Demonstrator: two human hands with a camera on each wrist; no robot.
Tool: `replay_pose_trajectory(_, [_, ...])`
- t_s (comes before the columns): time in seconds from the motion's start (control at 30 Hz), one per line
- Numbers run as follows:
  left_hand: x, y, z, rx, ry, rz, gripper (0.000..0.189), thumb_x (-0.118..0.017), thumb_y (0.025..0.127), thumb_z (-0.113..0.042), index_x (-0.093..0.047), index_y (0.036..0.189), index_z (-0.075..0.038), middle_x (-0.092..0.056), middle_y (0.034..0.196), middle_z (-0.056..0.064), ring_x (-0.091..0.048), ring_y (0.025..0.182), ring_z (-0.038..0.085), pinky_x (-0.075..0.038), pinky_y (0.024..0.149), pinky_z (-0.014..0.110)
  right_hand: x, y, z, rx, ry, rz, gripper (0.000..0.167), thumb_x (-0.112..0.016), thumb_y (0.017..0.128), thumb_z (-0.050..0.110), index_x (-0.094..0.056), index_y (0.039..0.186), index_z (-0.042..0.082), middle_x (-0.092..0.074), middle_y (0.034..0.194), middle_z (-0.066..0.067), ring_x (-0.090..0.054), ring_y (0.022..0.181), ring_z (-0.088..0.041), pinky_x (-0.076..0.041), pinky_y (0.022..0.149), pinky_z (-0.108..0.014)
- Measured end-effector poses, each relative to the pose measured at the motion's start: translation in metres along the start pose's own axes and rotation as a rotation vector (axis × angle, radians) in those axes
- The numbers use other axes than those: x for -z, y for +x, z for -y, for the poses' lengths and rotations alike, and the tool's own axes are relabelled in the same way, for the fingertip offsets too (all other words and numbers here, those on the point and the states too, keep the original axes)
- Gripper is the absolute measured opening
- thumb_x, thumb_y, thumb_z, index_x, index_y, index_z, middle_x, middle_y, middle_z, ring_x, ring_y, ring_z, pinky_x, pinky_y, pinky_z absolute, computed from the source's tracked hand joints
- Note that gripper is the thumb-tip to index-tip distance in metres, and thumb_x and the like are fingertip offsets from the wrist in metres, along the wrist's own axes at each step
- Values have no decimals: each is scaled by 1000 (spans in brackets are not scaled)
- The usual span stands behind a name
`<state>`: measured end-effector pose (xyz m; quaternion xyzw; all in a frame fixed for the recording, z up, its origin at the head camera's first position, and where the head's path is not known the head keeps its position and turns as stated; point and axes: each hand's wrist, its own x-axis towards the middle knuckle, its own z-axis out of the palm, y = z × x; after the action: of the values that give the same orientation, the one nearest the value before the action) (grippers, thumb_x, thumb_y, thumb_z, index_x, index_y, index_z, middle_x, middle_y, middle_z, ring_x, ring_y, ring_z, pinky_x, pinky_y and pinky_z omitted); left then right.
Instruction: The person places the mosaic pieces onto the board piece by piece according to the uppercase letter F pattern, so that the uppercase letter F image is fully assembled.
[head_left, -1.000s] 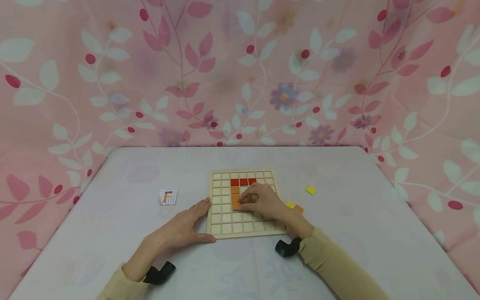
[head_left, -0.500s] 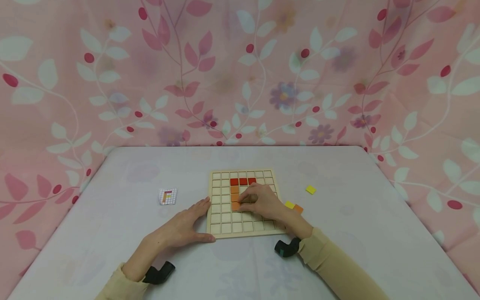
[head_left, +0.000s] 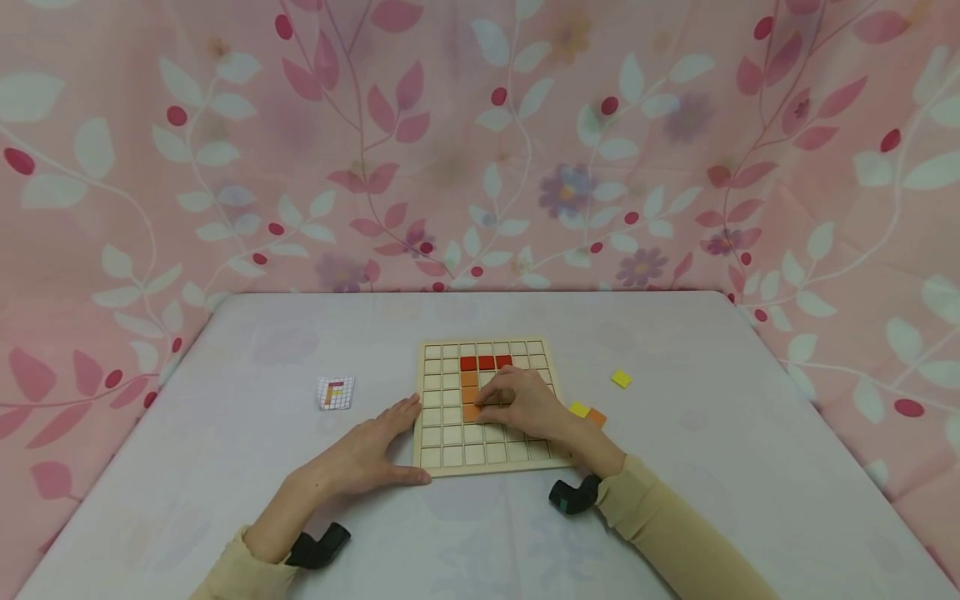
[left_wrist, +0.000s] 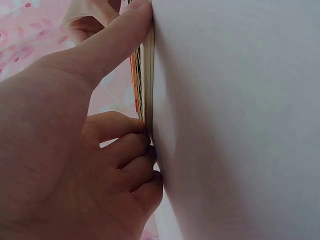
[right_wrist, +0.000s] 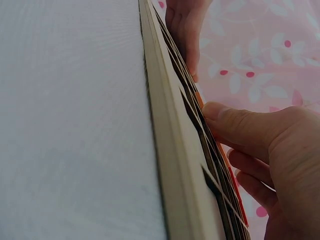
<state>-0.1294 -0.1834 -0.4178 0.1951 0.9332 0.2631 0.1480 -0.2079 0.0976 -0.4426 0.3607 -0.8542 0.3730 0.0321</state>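
Well, the lowest orange tile (head_left: 469, 413), on the board (head_left: 487, 472), could shift if the right hand (head_left: 525, 406) drags on leaving: its bent fingers touch the tile, though whether they pinch it I cannot tell; the left hand (head_left: 360, 454), fingers outstretched, touches the board's edge

Floral backdrop (head_left: 480, 150) behind pale table (head_left: 480, 533)
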Motion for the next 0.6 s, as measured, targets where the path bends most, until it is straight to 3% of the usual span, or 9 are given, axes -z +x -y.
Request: replay_pose_trajectory(0.6, [0,0,0,-9,-3,-4,108,-79,77,-58,-28,157,-6,-22,166,7,-21,152,34,-25,119,57,2,0,2,22,-9,0,19,-88,77,24,-80,93,18,-75,88,10,-61,87,-11,-48,80,-27])
